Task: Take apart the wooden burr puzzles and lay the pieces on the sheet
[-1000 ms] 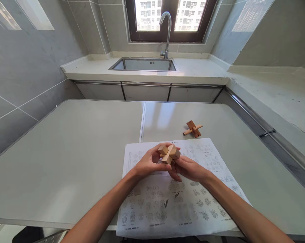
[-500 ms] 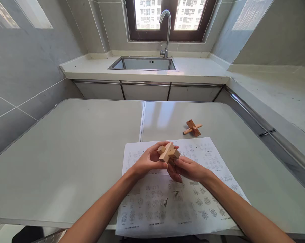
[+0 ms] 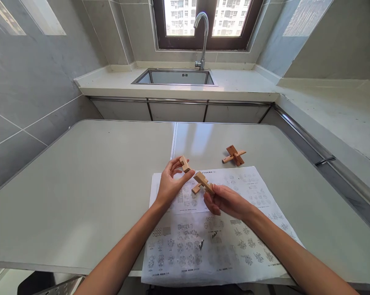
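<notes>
My left hand pinches a small notched wooden puzzle piece between thumb and fingers, lifted over the table. My right hand grips a longer wooden puzzle piece, tilted, just right of the left hand. A third small wooden piece lies on the paper under that bar. Both hands hover above a printed instruction sheet covered with small diagrams. A second, assembled wooden cross puzzle rests on the table beyond the sheet's far right corner.
The grey table has a seam running down its middle. Behind it a counter holds a steel sink with a curved faucet under a window. Another counter runs along the right side.
The wooden cross held in both hands has come apart. My left hand moved up and left with one piece, my right keeps another, and one piece now lies on the sheet.
</notes>
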`<state>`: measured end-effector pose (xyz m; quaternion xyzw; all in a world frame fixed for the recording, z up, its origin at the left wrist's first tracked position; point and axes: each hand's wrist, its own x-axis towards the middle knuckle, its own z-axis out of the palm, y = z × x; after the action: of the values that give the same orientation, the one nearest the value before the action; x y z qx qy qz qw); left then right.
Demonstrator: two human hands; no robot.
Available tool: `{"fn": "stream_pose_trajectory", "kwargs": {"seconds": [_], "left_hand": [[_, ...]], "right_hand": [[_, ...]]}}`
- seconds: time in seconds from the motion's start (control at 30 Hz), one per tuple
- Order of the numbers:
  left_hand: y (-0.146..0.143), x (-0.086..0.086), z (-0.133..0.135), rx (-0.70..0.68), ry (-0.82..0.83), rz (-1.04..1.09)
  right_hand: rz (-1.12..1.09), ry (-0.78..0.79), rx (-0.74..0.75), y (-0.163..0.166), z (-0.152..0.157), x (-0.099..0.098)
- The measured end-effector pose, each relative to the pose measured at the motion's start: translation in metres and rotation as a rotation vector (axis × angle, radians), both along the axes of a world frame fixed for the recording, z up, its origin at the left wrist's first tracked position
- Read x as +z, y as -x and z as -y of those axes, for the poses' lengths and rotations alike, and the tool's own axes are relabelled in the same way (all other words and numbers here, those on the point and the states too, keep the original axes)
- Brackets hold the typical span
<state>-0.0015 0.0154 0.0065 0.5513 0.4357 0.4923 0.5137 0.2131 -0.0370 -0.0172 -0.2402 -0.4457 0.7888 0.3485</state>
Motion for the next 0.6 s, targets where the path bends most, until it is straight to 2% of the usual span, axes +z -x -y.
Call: {"fn": "stream_pose_trajectory", "kwargs": {"seconds": [0.1,0.2,0.3,0.43,0.6], "left_hand": [[0.000,-0.002,0.000,0.120,-0.166,-0.309],[0.003,-0.006,-0.002,0.111,-0.265,-0.517],[0.007,-0.012,-0.003,0.092,-0.271,-0.666],[0.008,-0.015,-0.003,0.091,-0.270,-0.811],[0.007,-0.015,0.000,0.015,-0.345,-0.916]], "right_hand": [[0.173,-0.109,-0.273,0.001,-0.001,0.005],[0.559,-0.350,-0.585,0.000,0.000,0.008],[0.955,-0.562,-0.795,-0.001,0.001,0.006],[1.356,-0.651,-0.901,-0.005,-0.001,0.001],[1.565,-0.659,-0.800,-0.007,-0.003,-0.002]]}}
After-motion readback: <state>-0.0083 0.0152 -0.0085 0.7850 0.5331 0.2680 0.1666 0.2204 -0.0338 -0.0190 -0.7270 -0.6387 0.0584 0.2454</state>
